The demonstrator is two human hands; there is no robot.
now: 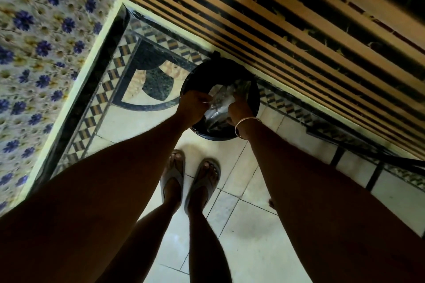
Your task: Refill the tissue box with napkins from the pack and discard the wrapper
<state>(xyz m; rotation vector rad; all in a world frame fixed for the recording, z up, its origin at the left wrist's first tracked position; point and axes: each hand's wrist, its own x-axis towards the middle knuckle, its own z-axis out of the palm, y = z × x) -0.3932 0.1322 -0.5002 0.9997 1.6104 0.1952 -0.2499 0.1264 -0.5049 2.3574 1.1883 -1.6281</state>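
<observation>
Standing over a black bin [187,85] on the tiled floor [232,225], the person has both arms stretched down to its mouth. A clear crinkled wrapper [219,101] is stretched between the two hands, right above the bin's opening, its lower part seeming to dip inside the rim. The left hand [194,102] has its grip pinching the wrapper's left edge, fingers curled over the plastic. The right hand [238,108], with a pale bangle [243,125] at the wrist, pinches the right edge in the same way.

The bin sits against a striped wall [287,30] on the far right; a flowered surface [41,41] fills the far left. Two feet in sandals [190,179] stand near the bin. Neither the tissue box nor the napkin pack is in view.

Judging by this, the discarding step is in hand, and the refill is probably done, though that cannot be checked here. The next move likely calls for pushing the wrapper below the rim and opening both grips together, so the light plastic drops in rather than clinging to a finger or springing back over the edge.
</observation>
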